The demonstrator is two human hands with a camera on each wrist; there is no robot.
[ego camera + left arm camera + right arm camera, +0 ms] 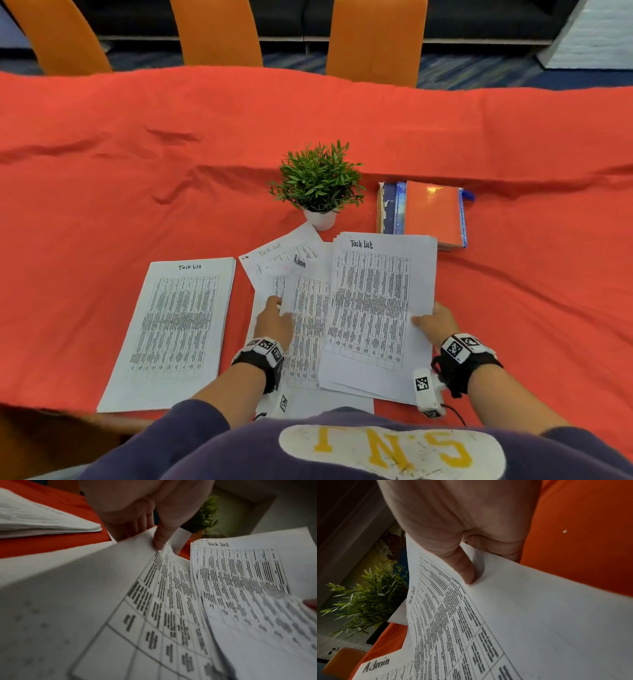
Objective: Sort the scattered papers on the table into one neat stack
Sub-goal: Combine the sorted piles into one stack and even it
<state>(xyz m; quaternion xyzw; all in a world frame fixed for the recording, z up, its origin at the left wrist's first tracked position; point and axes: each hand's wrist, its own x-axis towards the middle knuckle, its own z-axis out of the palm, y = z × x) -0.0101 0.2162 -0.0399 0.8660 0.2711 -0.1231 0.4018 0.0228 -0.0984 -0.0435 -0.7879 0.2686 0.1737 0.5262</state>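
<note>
A squared stack of "Task List" papers [178, 325] lies at the left on the red tablecloth [137, 154]. In the middle, loose sheets overlap at angles, among them one headed "Admin" [303, 301] [376, 665]. My left hand [277, 308] [157, 543] pinches the left edge of a loose middle sheet [102, 588], thumb on top and fingers behind it. My right hand [424, 318] [469, 577] grips the right edge of a "Task List" bundle [376, 308] [248, 574] [522, 615], thumb on top. The bundle sits tilted over the middle sheets.
A small potted plant [318, 185] stands just behind the loose sheets. A pile of books with an orange cover [428, 212] lies behind the right bundle. Three orange chair backs [215, 31] stand at the table's far side. The front table edge runs by my body.
</note>
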